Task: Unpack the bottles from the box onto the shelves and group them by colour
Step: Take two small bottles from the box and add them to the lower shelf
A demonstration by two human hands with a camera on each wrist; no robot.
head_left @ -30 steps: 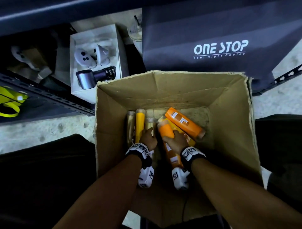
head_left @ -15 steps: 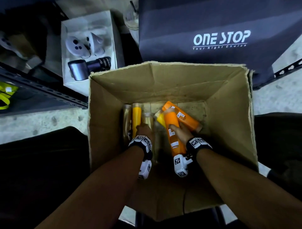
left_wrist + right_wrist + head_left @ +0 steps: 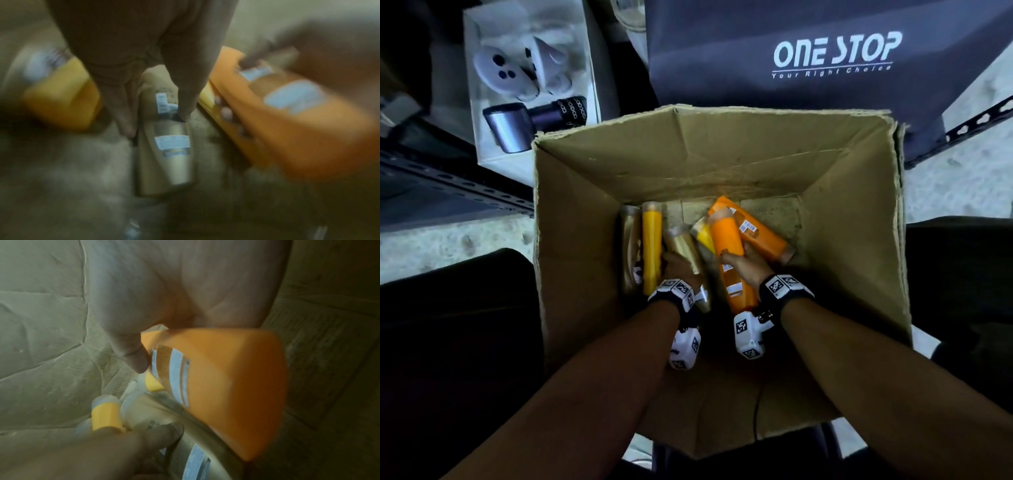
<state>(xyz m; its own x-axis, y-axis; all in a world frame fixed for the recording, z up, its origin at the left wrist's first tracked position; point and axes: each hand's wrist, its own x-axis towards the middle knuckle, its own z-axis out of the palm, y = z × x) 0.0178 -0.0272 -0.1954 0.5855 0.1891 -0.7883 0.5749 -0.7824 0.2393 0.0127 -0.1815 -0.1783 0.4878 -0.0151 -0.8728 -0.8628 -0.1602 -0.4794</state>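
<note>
Both hands reach deep into an open cardboard box. My left hand grips a gold bottle between fingers and thumb, tilted off the box floor. My right hand grips an orange bottle, raised and slanted. A second orange bottle lies behind it. A yellow bottle and another gold bottle lie along the left wall. A further yellow bottle shows between the two held ones.
A white box holding game controllers and a dark handheld device stands at the back left on a metal shelf rail. A dark bag printed ONE STOP stands behind the cardboard box. My dark trouser legs flank the box.
My right hand has lifted the orange bottle and swung it more upright. My left hand has tilted the gold bottle up from the floor of the box. The camera has moved closer.
</note>
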